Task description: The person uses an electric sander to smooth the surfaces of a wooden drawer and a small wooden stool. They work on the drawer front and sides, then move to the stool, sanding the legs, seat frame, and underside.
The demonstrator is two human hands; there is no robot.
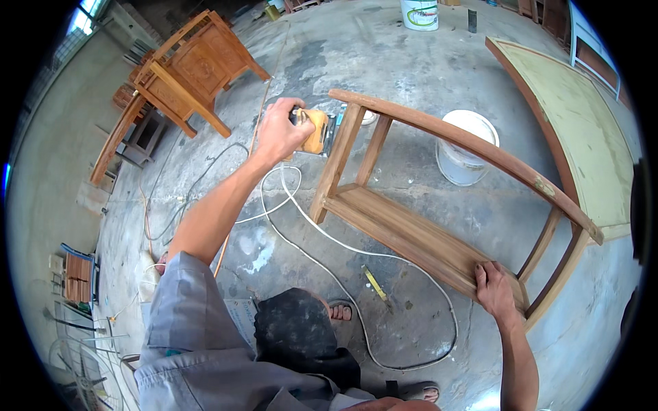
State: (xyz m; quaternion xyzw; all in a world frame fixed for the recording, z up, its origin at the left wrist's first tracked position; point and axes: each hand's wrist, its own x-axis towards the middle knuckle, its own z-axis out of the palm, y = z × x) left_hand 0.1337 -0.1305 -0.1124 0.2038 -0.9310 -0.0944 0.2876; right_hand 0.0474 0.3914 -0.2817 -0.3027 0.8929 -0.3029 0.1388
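My left hand (279, 130) is closed round a yellow and black power sander (314, 134). The flat pad of the sander is beside the left-end post of a brown wooden frame (411, 229); whether it touches the wood I cannot tell. The frame has a long curved rail on top, upright posts at both ends and a wide board low down. Near the right end, my right hand (495, 293) grips the near edge of that board, fingers curled over its top and thumb out of sight.
A white cable (334, 277) loops over the concrete floor near my feet, with a yellow strip-like tool (375, 282) inside the loop. Behind the frame stands a white bucket (466, 151). Carved wooden furniture (199, 61) is at the far left, and a large pale panel (572, 123) lies right.
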